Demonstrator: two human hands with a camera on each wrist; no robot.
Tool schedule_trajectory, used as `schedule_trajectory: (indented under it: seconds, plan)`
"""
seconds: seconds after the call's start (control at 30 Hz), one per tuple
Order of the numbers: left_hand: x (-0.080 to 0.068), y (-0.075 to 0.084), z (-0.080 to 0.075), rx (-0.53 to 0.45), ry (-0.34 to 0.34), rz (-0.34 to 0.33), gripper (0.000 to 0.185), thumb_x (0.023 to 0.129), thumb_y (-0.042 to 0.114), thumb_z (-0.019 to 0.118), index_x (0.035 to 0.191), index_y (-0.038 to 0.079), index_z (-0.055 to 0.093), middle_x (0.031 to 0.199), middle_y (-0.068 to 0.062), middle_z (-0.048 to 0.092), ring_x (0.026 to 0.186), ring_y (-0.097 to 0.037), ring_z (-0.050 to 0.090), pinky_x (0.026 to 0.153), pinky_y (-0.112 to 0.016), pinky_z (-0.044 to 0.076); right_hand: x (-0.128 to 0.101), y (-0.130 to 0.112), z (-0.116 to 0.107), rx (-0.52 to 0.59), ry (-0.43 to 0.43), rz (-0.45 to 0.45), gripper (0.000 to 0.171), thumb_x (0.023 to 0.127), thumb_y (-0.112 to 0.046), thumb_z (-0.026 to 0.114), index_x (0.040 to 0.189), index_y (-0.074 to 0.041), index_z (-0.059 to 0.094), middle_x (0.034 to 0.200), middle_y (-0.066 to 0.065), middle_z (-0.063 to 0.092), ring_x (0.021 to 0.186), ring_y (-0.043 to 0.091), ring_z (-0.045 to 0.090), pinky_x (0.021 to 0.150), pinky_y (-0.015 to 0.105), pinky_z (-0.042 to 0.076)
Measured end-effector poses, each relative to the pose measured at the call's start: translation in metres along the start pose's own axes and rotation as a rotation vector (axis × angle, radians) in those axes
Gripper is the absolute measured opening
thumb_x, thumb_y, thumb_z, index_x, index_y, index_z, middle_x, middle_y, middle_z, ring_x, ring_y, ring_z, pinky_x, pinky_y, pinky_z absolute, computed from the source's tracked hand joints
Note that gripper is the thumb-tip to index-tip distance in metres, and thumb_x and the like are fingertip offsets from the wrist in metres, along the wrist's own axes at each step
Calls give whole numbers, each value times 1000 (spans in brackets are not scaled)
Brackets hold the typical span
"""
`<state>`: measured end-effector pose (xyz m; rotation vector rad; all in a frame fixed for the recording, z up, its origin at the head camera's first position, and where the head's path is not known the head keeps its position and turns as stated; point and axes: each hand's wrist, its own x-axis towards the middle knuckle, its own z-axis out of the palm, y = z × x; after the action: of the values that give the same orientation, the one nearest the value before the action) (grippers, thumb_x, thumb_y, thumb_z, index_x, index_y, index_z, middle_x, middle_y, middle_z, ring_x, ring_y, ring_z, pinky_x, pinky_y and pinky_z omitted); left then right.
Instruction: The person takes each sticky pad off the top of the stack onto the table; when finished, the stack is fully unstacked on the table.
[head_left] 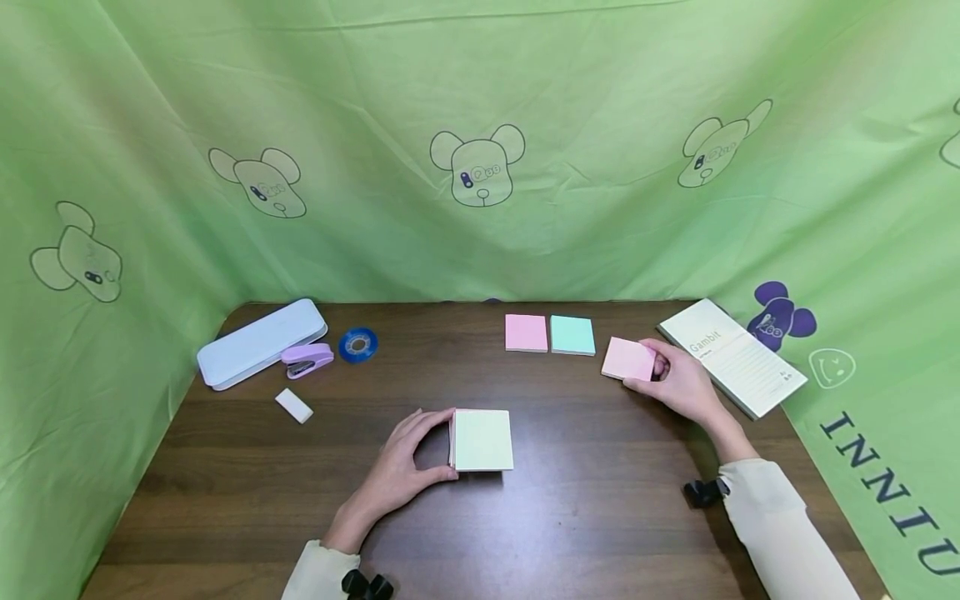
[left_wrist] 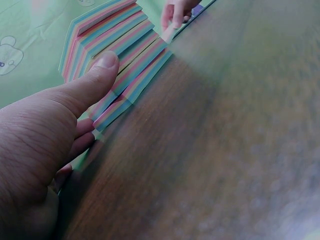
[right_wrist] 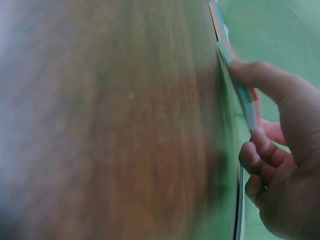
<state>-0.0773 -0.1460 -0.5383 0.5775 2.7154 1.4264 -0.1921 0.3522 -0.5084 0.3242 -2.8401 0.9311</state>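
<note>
My left hand [head_left: 402, 458] grips the left side of a tall stack of sticky note pads [head_left: 483, 440], its top sheet pale green. In the left wrist view, the thumb presses the side of that stack [left_wrist: 137, 60], which shows bands of pink, yellow, blue and green. Over at the right, my right hand [head_left: 678, 382] pinches a pink sticky note pad [head_left: 627, 359] by its right edge, at or just above the table. The right wrist view shows this pad [right_wrist: 245, 97] edge-on between thumb and fingers. A pink pad [head_left: 526, 333] and a turquoise pad [head_left: 572, 336] lie side by side at the back.
A white notepad [head_left: 731, 358] lies by the right edge, close behind my right hand. At the back left are a pale blue case [head_left: 262, 343], a purple stapler [head_left: 307, 358], a blue tape roll [head_left: 358, 344] and a white eraser [head_left: 294, 406]. Green cloth [head_left: 480, 250] hangs around the table.
</note>
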Motion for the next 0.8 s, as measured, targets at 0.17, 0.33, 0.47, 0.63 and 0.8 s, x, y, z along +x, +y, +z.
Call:
schedule_trajectory:
  seconds: [0.17,0.33,0.47,0.63,0.8]
  plan:
    - [0,1,0,3,-5,-13,86,85,36,99,161,25,60,158,3,64,160,-43,41,129,-71,30,6,11,4,-91,-49,-74,80,85,-29,94,147,10,61,88,9,63,78,20,53,66,36,43]
    - [1,1,0,5,-3,-2,87,85,35,99,161,25,60,157,3,65,159,-43,42,130,-71,30,11,28,12,-104,11,-125,75,89,-32,92,150,2,63,84,2,57,75,18,51,65,33,41]
    - [1,1,0,5,-1,2,86,85,36,99,161,26,60,157,3,65,159,-43,43,129,-71,30,10,23,12,-69,60,-125,57,92,-32,90,138,-2,74,83,4,57,74,21,50,63,33,37]
    - [0,0,-1,4,3,2,87,84,36,99,161,26,60,156,3,65,159,-44,42,129,-72,30,14,8,10,-81,44,-75,51,95,-27,87,138,-2,76,84,9,58,75,26,51,63,38,39]
    - [1,-1,0,8,8,26,88,83,34,100,161,24,60,156,1,66,158,-42,45,130,-69,29,26,14,14,-99,22,-68,51,96,-24,85,140,-2,74,81,5,55,72,22,49,62,38,38]
